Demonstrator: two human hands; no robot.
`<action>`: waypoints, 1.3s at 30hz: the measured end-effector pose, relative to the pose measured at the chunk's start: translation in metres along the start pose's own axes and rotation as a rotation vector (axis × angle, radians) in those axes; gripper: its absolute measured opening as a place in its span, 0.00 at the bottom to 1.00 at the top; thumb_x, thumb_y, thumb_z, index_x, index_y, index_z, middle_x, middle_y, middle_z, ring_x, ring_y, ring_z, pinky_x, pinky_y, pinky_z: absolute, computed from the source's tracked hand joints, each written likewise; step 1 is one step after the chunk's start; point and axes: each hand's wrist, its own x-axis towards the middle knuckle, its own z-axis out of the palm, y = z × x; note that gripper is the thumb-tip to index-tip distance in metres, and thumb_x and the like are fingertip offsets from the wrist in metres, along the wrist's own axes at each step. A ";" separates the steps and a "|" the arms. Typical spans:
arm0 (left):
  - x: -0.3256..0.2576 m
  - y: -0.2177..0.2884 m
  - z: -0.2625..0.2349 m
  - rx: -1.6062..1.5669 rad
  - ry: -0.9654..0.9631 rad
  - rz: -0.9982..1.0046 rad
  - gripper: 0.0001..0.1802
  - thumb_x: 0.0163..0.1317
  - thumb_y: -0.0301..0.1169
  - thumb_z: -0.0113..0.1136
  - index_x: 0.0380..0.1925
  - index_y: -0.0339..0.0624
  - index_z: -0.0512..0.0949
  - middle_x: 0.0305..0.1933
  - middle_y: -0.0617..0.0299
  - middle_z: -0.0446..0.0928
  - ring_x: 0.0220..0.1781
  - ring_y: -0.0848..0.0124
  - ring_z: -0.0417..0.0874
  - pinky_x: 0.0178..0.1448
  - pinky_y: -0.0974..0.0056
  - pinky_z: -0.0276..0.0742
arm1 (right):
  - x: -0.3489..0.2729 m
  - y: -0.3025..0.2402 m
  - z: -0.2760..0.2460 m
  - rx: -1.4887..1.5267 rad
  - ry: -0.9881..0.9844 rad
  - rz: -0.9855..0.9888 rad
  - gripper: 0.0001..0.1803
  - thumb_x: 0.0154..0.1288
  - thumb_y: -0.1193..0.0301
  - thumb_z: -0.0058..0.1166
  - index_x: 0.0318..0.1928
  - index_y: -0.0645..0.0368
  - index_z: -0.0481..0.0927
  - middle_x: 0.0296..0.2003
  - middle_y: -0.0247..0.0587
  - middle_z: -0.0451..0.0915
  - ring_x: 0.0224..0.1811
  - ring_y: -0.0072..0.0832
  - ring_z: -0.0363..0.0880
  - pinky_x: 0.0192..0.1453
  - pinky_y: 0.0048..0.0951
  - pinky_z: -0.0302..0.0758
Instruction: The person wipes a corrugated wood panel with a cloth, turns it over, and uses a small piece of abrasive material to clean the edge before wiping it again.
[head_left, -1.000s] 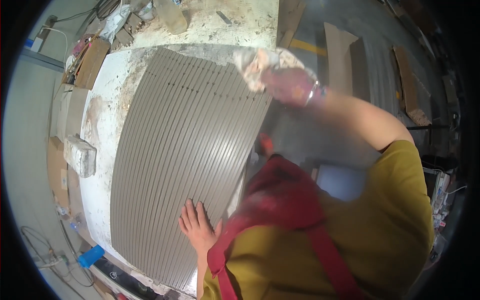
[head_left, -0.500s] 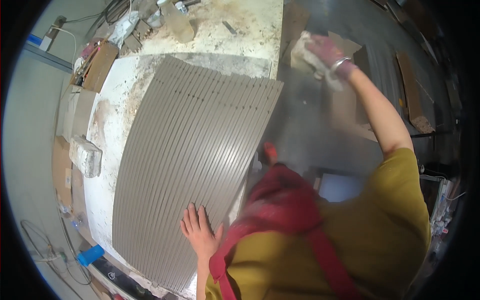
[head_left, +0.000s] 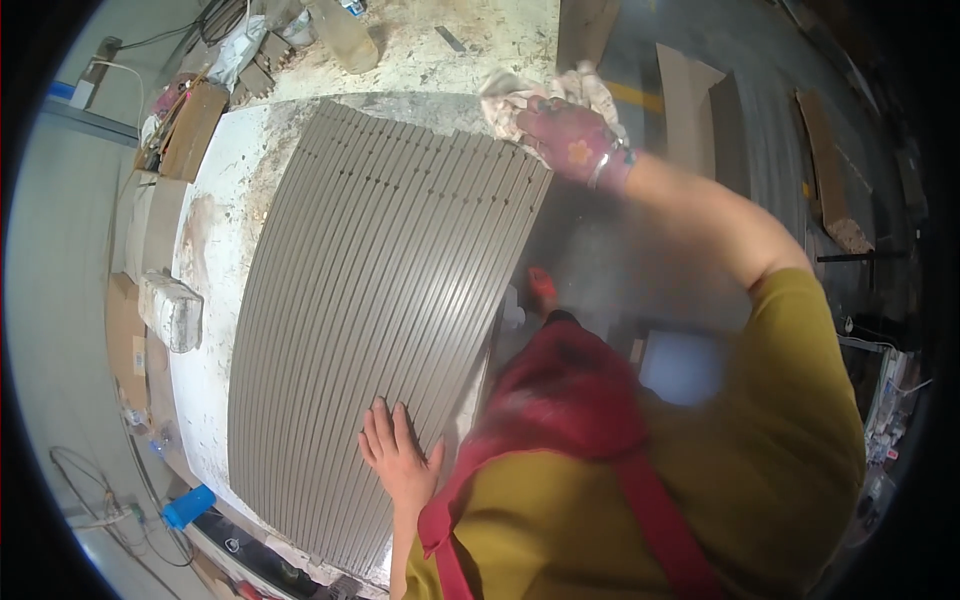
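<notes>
A wide stack of long grey slats (head_left: 370, 290), laid side by side, covers much of the white worktable (head_left: 215, 240). Small dark marks run in rows across the slats' far ends. My left hand (head_left: 400, 455), bare, lies flat on the near part of the slats with its fingers spread. My right hand (head_left: 570, 140), in a pinkish glove with a flower on it, grips a crumpled whitish rag (head_left: 510, 100) at the slats' far right corner. Part of the rag hangs out past the glove, and some fingers are hidden in it.
A cloudy plastic bottle (head_left: 345, 40) stands on the table's far side. Along the left are an open cardboard box (head_left: 195, 130), a wrapped white block (head_left: 172, 312) and a blue cylinder (head_left: 190, 507). Cardboard sheets (head_left: 685, 110) lean beyond the table's right edge.
My right hand has swung left with the rag, from beyond the table's edge onto the slats' far right corner. My left hand stays on the slats.
</notes>
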 end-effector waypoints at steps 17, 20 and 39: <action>0.002 -0.002 0.007 0.001 0.004 -0.025 0.46 0.42 0.45 0.67 0.63 0.41 0.64 0.71 0.46 0.56 0.72 0.47 0.53 0.71 0.41 0.43 | -0.023 -0.037 -0.005 -0.255 0.120 -0.218 0.14 0.63 0.65 0.49 0.47 0.57 0.75 0.39 0.49 0.78 0.39 0.41 0.79 0.37 0.45 0.76; 0.001 -0.003 0.010 0.010 0.009 -0.019 0.45 0.43 0.46 0.66 0.63 0.41 0.63 0.71 0.45 0.56 0.72 0.46 0.53 0.71 0.40 0.43 | -0.003 -0.006 0.010 -0.092 -0.006 -0.088 0.16 0.65 0.63 0.47 0.50 0.56 0.75 0.43 0.49 0.77 0.43 0.41 0.78 0.42 0.41 0.75; 0.009 -0.006 0.009 0.032 0.048 0.003 0.44 0.39 0.46 0.70 0.59 0.42 0.67 0.68 0.46 0.60 0.70 0.45 0.57 0.69 0.40 0.47 | -0.006 0.090 -0.028 0.346 0.215 0.574 0.25 0.66 0.55 0.50 0.57 0.58 0.74 0.55 0.49 0.75 0.59 0.41 0.72 0.64 0.32 0.65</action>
